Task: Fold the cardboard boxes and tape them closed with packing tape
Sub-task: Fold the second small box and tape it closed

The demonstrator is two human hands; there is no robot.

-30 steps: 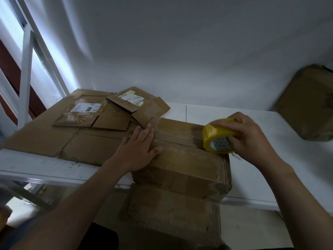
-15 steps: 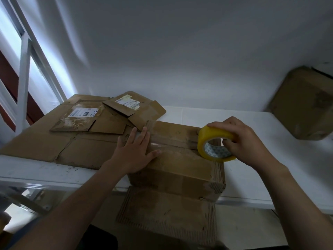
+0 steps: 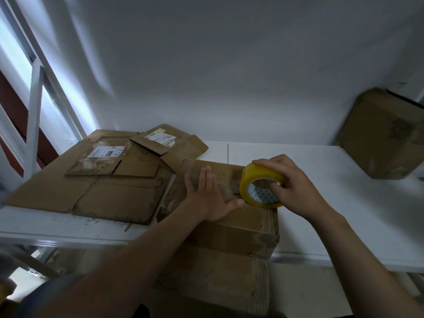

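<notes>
A folded brown cardboard box (image 3: 238,228) lies at the front edge of the white table (image 3: 344,203), with one flap hanging down over the edge. My left hand (image 3: 207,196) presses flat on the box's top, fingers straight and pointing away from me. My right hand (image 3: 291,187) grips a yellow roll of packing tape (image 3: 260,185), which stands on edge on the box's right part. A strip of clear tape lies along the top under my left hand.
Several flattened cardboard boxes (image 3: 98,182) with white labels are stacked on the table's left part, next to a window frame (image 3: 34,88). Another closed brown box (image 3: 383,136) leans at the far right against the wall.
My left hand has slid to the right along the box top toward the roll. The roll and my right hand stayed near the box's right end, the roll turned slightly.
</notes>
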